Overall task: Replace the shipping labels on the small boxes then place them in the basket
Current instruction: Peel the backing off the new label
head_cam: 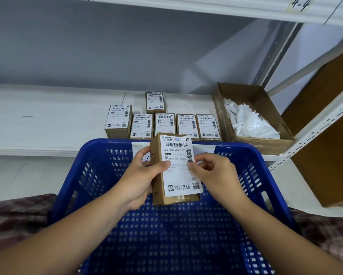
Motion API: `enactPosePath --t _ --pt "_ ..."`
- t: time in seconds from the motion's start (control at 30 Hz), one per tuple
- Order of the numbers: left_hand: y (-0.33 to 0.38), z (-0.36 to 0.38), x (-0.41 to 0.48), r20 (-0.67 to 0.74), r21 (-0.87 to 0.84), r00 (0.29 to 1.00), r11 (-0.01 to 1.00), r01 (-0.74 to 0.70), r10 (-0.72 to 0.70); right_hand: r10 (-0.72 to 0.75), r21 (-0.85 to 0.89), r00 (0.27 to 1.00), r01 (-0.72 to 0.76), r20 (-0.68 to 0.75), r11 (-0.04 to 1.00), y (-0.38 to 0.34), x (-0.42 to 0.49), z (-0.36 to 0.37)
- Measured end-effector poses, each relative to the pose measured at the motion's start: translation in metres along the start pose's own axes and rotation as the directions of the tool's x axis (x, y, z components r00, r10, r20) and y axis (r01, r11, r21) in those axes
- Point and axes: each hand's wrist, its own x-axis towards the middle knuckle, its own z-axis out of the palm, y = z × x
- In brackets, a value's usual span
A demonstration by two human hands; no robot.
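A: Centre of frame?
B: A rectangular brown cardboard box (157, 155), held above the perforated blue plastic basket (71, 175). The left hand (144, 179) wraps its side, thumb across the front.
A: The right hand (216, 175)?
B: Curled fingers pinch the smooth white label (178, 171) at its right edge, which overhangs the box. Six labelled boxes (164, 124) stand behind on the white shelf (47, 120).

Seven small boxes (165, 124) in all: six on the shelf (47, 120), plus one held box (155, 147). One white label (176, 153) on each box. One blue basket (107, 142), one open carton (266, 143) of paper scraps (252, 124) too jumbled to count, and two hands: left hand (141, 175), right hand (216, 173).
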Motion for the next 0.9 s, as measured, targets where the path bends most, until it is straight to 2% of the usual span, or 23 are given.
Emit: enactPosePath --t 0.23,0.3,0.33,0.4,0.43,0.5,0.63,0.9 --pt "-0.001 -0.001 0.001 -0.045 -0.038 0.998 0.999 0.036 -0.038 -0.050 -0.283 0.996 0.067 0.069 0.957 0.001 0.004 -0.005" --pt "0.001 -0.004 0.002 -0.053 -0.067 0.997 0.996 0.051 -0.055 -0.036 -0.315 0.997 0.057 0.071 0.948 0.004 0.006 -0.010" --pt "0.002 -0.005 0.002 -0.049 -0.080 0.997 0.995 0.059 -0.063 -0.017 -0.248 0.998 0.033 0.065 0.968 0.005 0.007 -0.012" --pt "0.003 -0.005 0.002 -0.032 -0.090 0.997 0.994 0.064 -0.067 0.010 0.042 0.997 -0.014 0.078 0.999 0.004 0.008 -0.015" --pt "0.004 -0.005 0.002 -0.017 -0.090 0.998 0.994 0.063 -0.065 0.002 0.178 0.995 -0.020 0.103 0.984 0.002 0.008 -0.015" --pt "0.004 -0.003 0.002 0.015 -0.082 0.998 0.995 0.058 -0.057 -0.032 0.347 0.984 -0.031 0.173 0.937 0.000 0.008 -0.013" --pt "0.003 -0.003 -0.001 0.096 -0.085 0.993 0.994 0.074 -0.065 -0.067 0.413 0.951 -0.067 0.301 0.908 0.004 0.006 -0.006" --pt "0.004 -0.005 -0.003 0.179 -0.039 0.980 0.995 0.092 -0.084 -0.061 0.543 0.945 -0.132 0.323 0.830 -0.003 0.003 -0.011"
